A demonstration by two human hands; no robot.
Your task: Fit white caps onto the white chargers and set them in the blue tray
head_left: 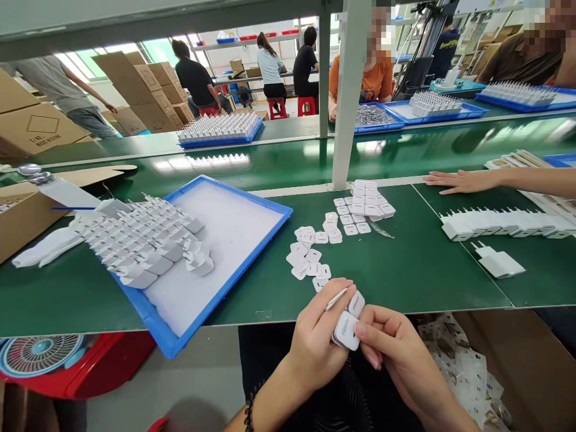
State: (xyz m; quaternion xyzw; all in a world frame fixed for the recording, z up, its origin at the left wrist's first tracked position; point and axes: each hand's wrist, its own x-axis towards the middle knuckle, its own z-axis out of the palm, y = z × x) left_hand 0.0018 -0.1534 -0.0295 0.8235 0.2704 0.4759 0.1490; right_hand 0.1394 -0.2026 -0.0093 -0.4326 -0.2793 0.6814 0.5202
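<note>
Over my lap, just off the table's front edge, my left hand [317, 345] is closed around several small white square plates with rounded corners and printed lettering. A thin white stick [336, 299] pokes out between its fingers. My right hand [393, 342] pinches the edge of the front square plate [345, 331], thumb on its face. Just beyond my hands, similar loose plates [310, 255] lie scattered on the green table. Farther back, more plates sit in sheet-like stacks [366, 201].
On the left, a blue-rimmed tray [252, 255] carries rows of white plug adapters [144, 240] and overhangs the front edge. Another person's hand [463, 180] rests at right, near a line of adapters [508, 223] and a single one [498, 261]. A white post [346, 96] rises behind.
</note>
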